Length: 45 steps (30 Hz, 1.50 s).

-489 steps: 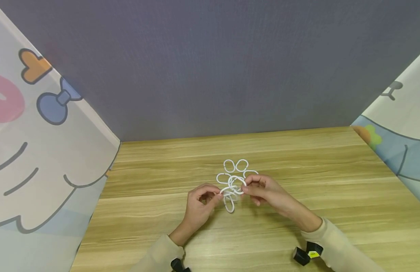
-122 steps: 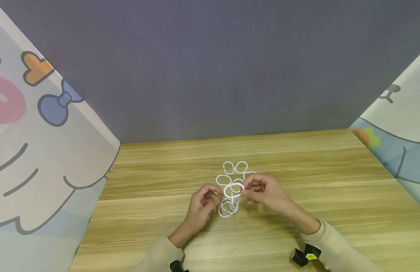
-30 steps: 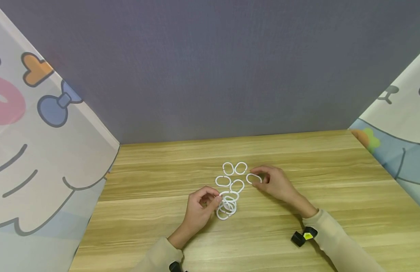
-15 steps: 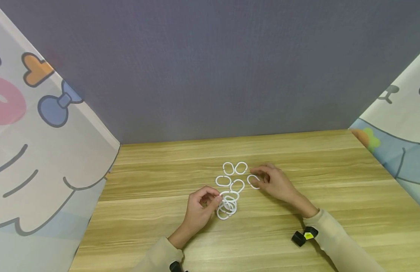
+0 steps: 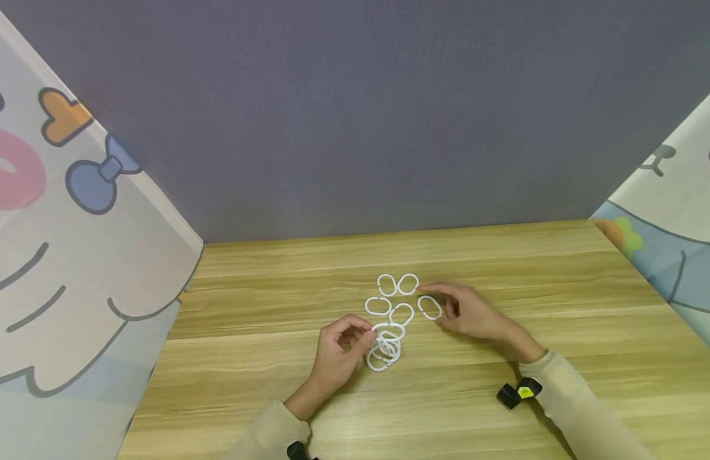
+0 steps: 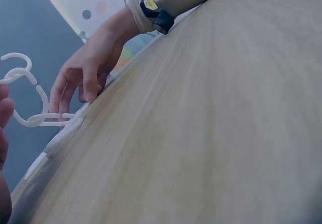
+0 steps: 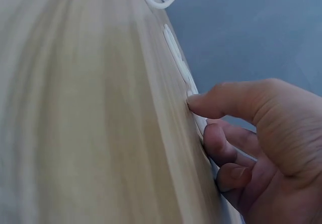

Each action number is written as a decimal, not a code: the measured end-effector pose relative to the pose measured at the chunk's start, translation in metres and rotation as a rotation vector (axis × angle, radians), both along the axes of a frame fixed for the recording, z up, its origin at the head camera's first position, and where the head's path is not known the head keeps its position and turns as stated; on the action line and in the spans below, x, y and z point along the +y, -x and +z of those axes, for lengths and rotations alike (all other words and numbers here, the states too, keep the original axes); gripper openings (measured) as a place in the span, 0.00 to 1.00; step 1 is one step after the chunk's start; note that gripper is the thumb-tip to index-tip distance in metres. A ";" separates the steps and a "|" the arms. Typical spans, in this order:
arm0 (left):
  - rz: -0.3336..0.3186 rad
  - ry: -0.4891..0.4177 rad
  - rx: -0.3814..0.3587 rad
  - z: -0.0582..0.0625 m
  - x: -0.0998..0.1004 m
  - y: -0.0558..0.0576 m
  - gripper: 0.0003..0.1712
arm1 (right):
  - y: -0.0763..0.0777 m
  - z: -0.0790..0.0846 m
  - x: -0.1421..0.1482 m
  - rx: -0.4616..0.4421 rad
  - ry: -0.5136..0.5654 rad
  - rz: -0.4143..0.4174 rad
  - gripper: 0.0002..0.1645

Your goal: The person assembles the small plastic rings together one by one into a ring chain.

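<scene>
L hand (image 5: 342, 350): grip pinches white chain (image 5: 385, 348) nr ctr of table (image 5: 245, 358); R hand (image 5: 472, 312): grip spread, astride loose link (image 5: 438, 303) at chain's approx 2 o'clock, contact unclear; 4 other links (image 5: 378, 314) flat on table, approx 12 o'clock

Right hand (image 5: 472, 312) moved from chain (image 5: 387, 340) to loose ring (image 5: 420, 308).

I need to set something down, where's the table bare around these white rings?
The table is bare left of the left hand, right of the right hand, in front between the wrist cameras, and behind the back pair of rings up to the grey wall. It's crowded between the hands, with the chain and more rings close together.
</scene>
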<state>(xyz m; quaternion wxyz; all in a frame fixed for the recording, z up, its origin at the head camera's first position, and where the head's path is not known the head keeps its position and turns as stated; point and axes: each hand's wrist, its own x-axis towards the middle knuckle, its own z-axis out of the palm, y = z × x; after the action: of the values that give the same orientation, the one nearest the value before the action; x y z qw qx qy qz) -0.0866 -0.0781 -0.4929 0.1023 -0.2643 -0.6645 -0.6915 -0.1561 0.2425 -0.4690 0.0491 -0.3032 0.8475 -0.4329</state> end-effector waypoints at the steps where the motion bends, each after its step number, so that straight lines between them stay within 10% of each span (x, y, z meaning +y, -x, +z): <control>1: 0.001 0.001 -0.001 0.000 0.000 0.000 0.02 | 0.000 0.000 0.000 -0.013 -0.006 -0.003 0.41; 24: 0.001 0.010 0.008 0.001 0.000 0.000 0.02 | 0.001 -0.008 -0.001 0.126 0.089 0.020 0.36; 45: -0.007 0.025 -0.054 0.005 -0.001 -0.003 0.04 | -0.022 0.026 -0.028 0.173 0.265 0.106 0.40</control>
<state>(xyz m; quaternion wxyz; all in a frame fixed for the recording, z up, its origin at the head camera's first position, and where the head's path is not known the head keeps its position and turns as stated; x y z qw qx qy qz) -0.0840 -0.0788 -0.4876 0.0786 -0.2489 -0.6747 -0.6904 -0.1336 0.2148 -0.4433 -0.0418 -0.3877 0.7667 -0.5101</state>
